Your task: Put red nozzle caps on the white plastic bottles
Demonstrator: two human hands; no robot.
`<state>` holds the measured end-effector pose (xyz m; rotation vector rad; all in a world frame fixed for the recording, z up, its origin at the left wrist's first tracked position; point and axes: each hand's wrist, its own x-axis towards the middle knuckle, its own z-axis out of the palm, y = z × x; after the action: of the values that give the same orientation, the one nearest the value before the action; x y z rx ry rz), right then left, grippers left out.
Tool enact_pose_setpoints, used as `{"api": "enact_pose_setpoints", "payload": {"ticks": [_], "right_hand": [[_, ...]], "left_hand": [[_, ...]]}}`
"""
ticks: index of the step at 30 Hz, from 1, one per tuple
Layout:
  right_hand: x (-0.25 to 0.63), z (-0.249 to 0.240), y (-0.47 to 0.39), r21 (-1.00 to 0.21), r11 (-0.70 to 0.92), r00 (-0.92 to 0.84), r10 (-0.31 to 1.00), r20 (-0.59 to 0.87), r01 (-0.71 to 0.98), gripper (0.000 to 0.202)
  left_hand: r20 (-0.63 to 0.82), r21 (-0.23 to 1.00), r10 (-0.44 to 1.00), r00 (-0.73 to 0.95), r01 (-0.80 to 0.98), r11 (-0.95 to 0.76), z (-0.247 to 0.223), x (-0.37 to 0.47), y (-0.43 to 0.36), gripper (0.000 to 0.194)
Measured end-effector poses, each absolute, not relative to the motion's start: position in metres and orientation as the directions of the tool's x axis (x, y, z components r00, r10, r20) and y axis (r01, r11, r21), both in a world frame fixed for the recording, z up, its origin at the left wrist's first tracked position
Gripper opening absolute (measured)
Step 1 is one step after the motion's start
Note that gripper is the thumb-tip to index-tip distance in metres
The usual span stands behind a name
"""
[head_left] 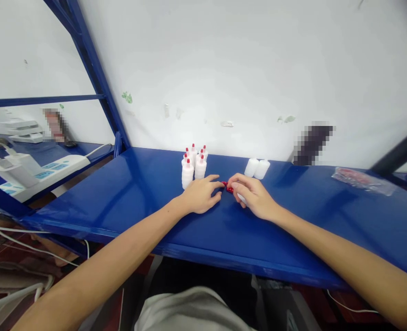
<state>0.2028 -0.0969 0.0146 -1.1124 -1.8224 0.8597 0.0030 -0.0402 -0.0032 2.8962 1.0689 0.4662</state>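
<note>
My left hand (202, 194) is over the blue table with its fingers apart, the index fingertip at some small red caps (230, 187). Facing it, my right hand (253, 195) has its fingers curled beside the same caps, and a white piece (241, 198) shows under its palm. What that piece is cannot be made out fully. Behind my left hand stand several white bottles (187, 174) with red pointed tips. Two white bottles without red tips (262, 169) stand close together behind my right hand.
The blue table (121, 202) runs against a white wall. At its right lies a clear plastic bag (364, 180) with red content. A blue metal frame (98, 78) rises at the left, with a power strip (69, 163) and white plugs beyond it. A dark blurred object leans on the wall.
</note>
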Motion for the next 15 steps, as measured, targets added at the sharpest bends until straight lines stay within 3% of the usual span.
{"api": "enact_pose_setpoints", "payload": {"ticks": [15], "right_hand": [[0.2056,0.0146,-0.0962,-0.85,0.388,-0.278,0.913,0.3,0.356,0.028]], "left_hand": [[0.205,0.091,0.599,0.774,0.595,-0.799,0.0056,0.0045,-0.0424,0.048]]}}
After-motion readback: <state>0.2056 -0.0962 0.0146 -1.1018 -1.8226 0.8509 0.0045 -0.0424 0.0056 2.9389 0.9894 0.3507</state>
